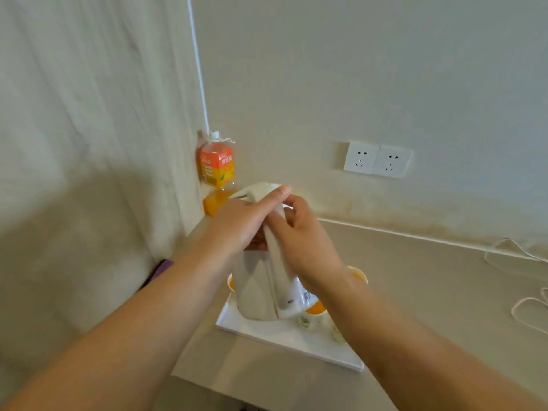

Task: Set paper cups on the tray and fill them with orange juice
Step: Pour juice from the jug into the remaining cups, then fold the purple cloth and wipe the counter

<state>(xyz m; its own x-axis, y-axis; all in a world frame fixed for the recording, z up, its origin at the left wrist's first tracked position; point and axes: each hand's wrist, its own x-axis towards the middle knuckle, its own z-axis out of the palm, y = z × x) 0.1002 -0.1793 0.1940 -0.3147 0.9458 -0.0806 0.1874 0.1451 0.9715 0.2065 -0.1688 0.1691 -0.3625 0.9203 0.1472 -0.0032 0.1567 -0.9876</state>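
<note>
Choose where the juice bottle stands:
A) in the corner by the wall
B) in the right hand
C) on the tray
A: the juice bottle stands in the corner against the wall, beyond the tray.

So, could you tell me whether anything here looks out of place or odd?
One oddity: a white cord runs down the wall corner and seems looped round the neck of the orange juice bottle. No spill shows on the tray, though a white bag hides part of it.
</note>
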